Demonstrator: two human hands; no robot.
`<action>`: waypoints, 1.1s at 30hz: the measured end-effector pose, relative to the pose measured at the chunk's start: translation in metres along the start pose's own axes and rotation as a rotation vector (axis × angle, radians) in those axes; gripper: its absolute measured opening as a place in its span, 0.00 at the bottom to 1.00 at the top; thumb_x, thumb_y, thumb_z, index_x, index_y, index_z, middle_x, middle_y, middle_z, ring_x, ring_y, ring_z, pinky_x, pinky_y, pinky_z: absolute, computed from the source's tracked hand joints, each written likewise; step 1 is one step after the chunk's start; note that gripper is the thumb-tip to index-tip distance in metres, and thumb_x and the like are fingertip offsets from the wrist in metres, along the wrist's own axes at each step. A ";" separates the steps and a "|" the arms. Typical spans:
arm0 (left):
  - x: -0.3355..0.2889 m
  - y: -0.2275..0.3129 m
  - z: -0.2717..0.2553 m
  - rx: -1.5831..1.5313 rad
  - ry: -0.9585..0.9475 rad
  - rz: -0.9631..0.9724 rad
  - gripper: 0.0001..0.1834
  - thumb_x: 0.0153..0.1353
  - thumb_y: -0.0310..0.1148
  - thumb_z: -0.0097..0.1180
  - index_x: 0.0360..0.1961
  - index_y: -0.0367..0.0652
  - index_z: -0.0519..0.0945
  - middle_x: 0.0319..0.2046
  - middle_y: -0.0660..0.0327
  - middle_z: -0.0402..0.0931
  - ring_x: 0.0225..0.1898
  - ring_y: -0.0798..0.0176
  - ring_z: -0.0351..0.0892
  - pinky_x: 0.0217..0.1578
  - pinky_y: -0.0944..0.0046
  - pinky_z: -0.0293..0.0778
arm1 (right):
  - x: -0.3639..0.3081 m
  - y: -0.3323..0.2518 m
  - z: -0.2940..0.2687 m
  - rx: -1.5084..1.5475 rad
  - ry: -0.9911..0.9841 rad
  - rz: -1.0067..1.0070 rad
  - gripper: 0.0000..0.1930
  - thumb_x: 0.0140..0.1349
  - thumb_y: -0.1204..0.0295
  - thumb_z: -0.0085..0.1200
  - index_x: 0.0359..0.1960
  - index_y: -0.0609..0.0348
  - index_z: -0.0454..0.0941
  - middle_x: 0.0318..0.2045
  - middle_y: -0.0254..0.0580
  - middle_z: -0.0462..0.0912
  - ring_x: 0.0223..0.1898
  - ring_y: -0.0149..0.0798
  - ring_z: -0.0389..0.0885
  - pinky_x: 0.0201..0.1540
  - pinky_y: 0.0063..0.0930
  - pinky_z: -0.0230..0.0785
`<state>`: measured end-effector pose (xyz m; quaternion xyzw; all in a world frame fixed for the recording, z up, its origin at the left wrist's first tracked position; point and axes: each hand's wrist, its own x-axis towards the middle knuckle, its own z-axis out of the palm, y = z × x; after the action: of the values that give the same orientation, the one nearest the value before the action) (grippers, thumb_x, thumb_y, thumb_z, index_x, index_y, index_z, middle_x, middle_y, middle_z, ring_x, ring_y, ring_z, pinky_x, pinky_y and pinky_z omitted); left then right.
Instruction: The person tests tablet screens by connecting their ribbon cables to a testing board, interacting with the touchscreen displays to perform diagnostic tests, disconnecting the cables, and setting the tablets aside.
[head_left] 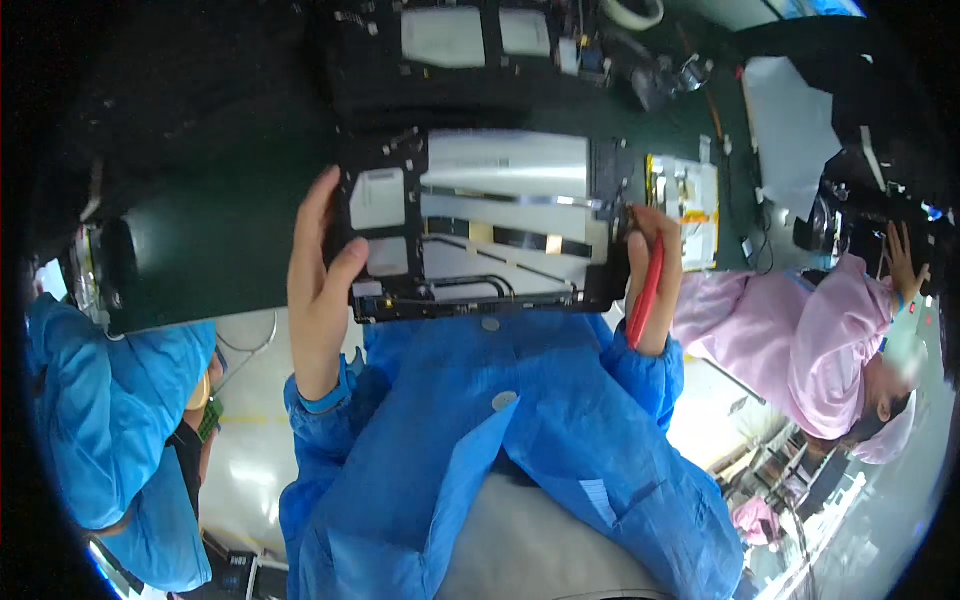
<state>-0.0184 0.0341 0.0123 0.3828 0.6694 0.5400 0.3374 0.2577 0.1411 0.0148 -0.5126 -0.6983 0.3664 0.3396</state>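
An opened tablet (508,262), a black frame with silver panels and several flat ribbon cables, is held at the table's near edge in front of my blue coat. My left hand (325,275) grips its left side, with the thumb on top and the fingers along the outer edge. At the right side, my right hand (660,255) holds the frame's edge. A slim red tool (648,295) lies along that same hand, pointing down toward the wrist; its exact kind cannot be made out. Fingers under the frame are hidden.
Beyond lies another open black device (445,40) with white panels. A silvery battery-like pack (695,215) with yellow edging rests at right, near cables and a white sheet (790,120). A person in blue (110,430) sits left; another in pink (800,330) works right.
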 end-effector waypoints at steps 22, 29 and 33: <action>0.007 0.072 -0.002 -0.362 -0.378 0.356 0.44 0.52 0.53 0.53 0.62 0.33 0.57 0.64 0.45 0.48 0.66 0.50 0.48 0.61 0.56 0.50 | 0.120 -0.058 -0.165 0.796 0.326 0.078 0.21 0.64 0.70 0.45 0.59 0.54 0.64 0.49 0.39 0.76 0.46 0.34 0.76 0.47 0.27 0.70; 0.019 0.073 0.007 -0.189 -0.074 0.453 0.39 0.52 0.52 0.53 0.58 0.32 0.64 0.63 0.43 0.52 0.65 0.49 0.52 0.61 0.56 0.51 | 0.406 -0.028 -0.153 0.828 0.147 0.145 0.18 0.58 0.70 0.54 0.52 0.52 0.70 0.43 0.40 0.78 0.43 0.41 0.77 0.46 0.39 0.71; 0.012 0.076 0.008 -0.184 0.041 0.323 0.37 0.51 0.54 0.52 0.51 0.32 0.70 0.58 0.42 0.58 0.61 0.48 0.57 0.60 0.53 0.53 | 0.499 0.021 -0.104 0.699 0.130 0.085 0.15 0.55 0.69 0.55 0.45 0.55 0.73 0.38 0.44 0.78 0.37 0.43 0.78 0.38 0.40 0.74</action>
<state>-0.0058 0.0580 0.0851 0.4419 0.5535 0.6538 0.2662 0.2340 0.6439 0.0981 -0.4163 -0.4856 0.5637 0.5226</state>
